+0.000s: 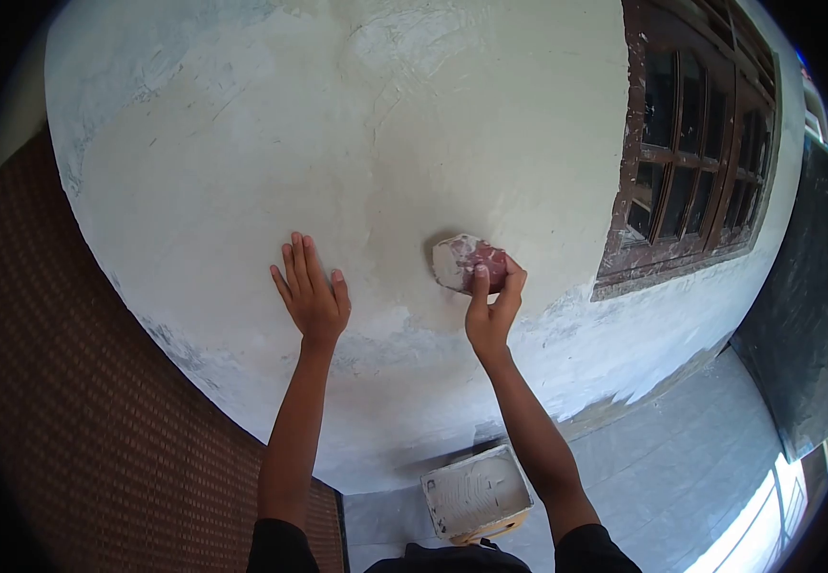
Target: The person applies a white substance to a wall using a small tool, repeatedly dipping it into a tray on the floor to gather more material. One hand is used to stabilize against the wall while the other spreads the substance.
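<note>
My left hand lies flat on the pale wall, its fingers stretched upward and slightly apart. To its right, my right hand grips a reddish-brown piece smeared with whitish paste, thumb on the near face and fingers around the right edge. The pale, paste-covered left part of this piece is close to the wall; whether it touches is hard to tell. Around both hands the wall shows uneven white and cream patches.
Below stands an open container of whitish paste on the grey tiled floor. A brown window frame is at the upper right. Brown woven matting borders the left, and a dark panel stands far right.
</note>
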A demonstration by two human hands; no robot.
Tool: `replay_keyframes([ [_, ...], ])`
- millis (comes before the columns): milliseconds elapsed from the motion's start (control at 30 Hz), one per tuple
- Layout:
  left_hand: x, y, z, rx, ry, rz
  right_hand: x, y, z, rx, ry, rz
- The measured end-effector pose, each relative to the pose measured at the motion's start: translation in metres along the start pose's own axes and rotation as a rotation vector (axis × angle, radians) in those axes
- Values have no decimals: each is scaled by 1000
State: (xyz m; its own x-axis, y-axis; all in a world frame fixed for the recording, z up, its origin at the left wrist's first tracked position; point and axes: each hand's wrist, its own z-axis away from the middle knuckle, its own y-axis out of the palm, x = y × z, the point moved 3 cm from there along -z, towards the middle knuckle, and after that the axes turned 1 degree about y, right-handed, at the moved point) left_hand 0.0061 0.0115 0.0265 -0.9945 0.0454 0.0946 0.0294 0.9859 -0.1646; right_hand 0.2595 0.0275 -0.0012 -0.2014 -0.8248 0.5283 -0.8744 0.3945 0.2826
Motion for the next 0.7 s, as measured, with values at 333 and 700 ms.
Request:
replay_keyframes([
  [333,2,2,20,-9,3,-17,-27,-40,-27,-481,387,-260],
  [700,3,2,20,-46,-16,-29,-28,-28,-6,-337,371,-181],
])
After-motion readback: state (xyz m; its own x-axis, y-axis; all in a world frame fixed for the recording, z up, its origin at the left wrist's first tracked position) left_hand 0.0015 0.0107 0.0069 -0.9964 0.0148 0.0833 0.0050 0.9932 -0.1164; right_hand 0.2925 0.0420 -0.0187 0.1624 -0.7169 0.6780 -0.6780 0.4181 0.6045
